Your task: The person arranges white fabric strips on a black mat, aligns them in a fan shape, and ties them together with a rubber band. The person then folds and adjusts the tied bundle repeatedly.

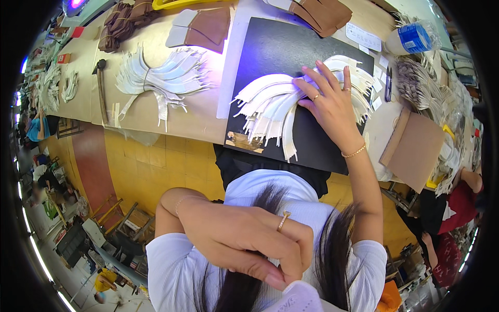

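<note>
Where right hand [332, 109] rests, white strips [273, 104]

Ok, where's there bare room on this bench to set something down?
On the black board: above the white strips under your right hand, and along the near edge to their right. Also the tan tabletop between the tied white bundle and the board. Right of the board it's crowded: plastic bottle, pens, paper tags.

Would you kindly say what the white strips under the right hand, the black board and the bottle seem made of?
White strips: perhaps leather or coated fabric with a soft sheen; they bend in smooth curves.
Black board: possibly rubber or plastic, mostly matte, since light spreads as a diffuse glow.
Bottle: likely plastic, glossy and partly see-through.
</note>
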Available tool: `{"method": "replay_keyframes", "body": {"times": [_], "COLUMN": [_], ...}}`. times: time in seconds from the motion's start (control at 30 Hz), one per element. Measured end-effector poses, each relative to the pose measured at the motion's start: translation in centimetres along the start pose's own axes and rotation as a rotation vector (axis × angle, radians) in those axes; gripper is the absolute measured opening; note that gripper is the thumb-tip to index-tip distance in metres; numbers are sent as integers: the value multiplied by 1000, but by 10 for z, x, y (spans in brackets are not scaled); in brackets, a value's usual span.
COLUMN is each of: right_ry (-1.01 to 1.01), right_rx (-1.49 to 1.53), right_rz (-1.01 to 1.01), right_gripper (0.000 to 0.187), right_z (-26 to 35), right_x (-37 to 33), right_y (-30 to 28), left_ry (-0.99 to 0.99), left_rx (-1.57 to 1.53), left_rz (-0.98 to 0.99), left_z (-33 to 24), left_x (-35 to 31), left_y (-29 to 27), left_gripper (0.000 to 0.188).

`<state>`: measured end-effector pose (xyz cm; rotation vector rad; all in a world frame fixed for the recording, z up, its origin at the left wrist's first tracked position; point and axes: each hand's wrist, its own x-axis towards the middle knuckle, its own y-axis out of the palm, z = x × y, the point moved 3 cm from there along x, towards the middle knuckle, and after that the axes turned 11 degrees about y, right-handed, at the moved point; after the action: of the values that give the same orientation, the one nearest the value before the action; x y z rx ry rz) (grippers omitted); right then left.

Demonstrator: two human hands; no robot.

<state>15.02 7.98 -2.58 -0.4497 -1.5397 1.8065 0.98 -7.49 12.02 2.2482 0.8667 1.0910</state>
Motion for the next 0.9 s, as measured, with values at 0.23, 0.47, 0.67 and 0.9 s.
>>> {"method": "replay_keyframes", "body": {"times": [0.23,0.47,0.67,0.9], "right_ry": [83,230,262,251], "right_rx": [28,29,12,41], "right_rz": [-87,-171,-168,-162], "right_gripper": [45,45,45,43], "right_z": [2,13,16,14], "right_x": [5,10,14,11], "right_y": [10,20,19,20], "left_ry": [-1,0,60,-173], "left_rx": [-31,-55,68,874], "left_rz": [-37,-38,-92,-231], "left_z": [-2,1,-3,-18], "left_x": [3,6,7,-9], "left_y": [-2,-2,-6,-19], "left_gripper": [13,15,14,21]}}
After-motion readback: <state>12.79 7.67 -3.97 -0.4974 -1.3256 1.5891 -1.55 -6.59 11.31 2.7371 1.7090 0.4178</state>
